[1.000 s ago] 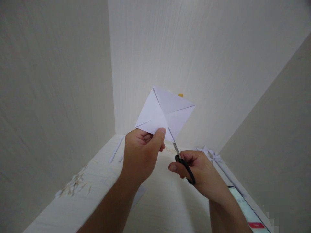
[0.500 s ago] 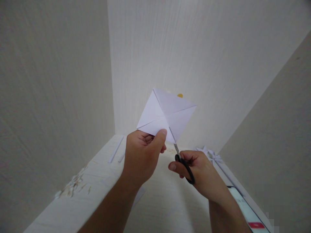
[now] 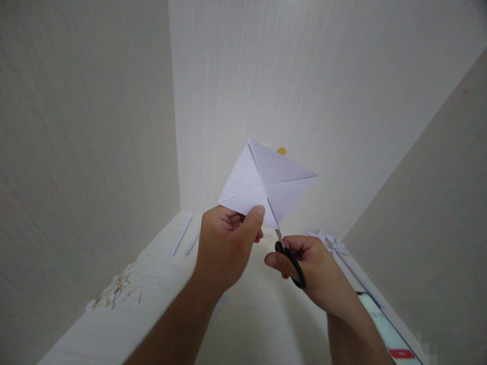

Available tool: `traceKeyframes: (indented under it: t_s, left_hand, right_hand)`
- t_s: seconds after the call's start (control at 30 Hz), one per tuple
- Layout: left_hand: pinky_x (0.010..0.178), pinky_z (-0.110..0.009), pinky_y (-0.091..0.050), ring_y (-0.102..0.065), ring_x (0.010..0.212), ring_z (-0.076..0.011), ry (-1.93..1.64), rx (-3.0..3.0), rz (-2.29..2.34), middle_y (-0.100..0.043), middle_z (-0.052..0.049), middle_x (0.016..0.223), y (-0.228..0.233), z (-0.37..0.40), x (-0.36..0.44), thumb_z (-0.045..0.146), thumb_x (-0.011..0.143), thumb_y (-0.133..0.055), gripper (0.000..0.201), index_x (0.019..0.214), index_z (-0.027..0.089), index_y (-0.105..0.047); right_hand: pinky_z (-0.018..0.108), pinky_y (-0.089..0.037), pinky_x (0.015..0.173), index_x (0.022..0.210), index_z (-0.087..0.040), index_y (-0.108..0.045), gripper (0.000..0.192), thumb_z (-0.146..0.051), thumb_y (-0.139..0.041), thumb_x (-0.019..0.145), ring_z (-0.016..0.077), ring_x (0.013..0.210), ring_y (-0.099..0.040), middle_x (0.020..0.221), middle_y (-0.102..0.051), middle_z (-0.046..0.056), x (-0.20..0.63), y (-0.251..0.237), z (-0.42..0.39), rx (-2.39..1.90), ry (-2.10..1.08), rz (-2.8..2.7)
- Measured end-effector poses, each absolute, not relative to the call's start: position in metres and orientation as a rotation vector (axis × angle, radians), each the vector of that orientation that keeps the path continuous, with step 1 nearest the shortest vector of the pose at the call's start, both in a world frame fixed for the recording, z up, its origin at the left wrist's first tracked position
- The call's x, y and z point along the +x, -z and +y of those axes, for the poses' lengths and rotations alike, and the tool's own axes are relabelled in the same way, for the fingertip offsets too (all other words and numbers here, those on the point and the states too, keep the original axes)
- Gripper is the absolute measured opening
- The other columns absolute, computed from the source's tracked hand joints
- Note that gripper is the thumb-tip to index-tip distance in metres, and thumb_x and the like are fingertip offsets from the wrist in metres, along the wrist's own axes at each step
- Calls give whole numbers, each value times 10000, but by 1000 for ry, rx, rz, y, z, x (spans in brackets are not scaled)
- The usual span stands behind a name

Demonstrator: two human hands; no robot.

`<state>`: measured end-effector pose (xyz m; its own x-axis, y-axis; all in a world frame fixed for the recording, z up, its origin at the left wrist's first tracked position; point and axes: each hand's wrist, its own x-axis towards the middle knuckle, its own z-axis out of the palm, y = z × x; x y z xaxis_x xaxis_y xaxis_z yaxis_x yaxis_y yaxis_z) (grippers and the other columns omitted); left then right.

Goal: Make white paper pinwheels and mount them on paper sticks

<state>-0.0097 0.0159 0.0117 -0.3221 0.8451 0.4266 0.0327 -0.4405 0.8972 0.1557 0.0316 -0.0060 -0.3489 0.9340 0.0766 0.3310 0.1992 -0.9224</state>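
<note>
A square sheet of white paper point(image 3: 243, 175) with diagonal crease or cut lines is held up in front of me. My left hand point(image 3: 226, 243) pinches its lower edge, thumb on top and fingers curled beneath. Black-handled scissors point(image 3: 291, 261) are in my right hand point(image 3: 308, 258), the thumb in one loop. Their blades point up at the paper's lower corner, along the line that runs toward its middle. The blade tips are partly hidden at the paper.
Narrow white strips point(image 3: 181, 234) lie at the table's back left, above a scatter of small scraps point(image 3: 114, 293). Folded white paper shapes point(image 3: 329, 242) rest at the back right. A phone point(image 3: 384, 324) lies at the right edge. Pale walls point(image 3: 304, 76) enclose the table.
The paper has shifted slightly right and tilted, with my left hand moving along. The scissor blades now reach into its lower corner; the right hand has barely moved.
</note>
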Motion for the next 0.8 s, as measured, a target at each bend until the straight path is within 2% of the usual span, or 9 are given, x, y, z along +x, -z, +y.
traceKeyframes:
  t_s: [0.8]
  left_hand:
    - [452,-176,-435,-569,437,-91,-1794,1324,1142,-627,25,454,-12,15,-10,233,805,-691,338,479,182,-621]
  right_hand:
    - [252,-238,474,557,-203,-493,516,-536,-861,699,96,519,-315,530,-394,-56,157,9,32,-1165,-1165,-1789]
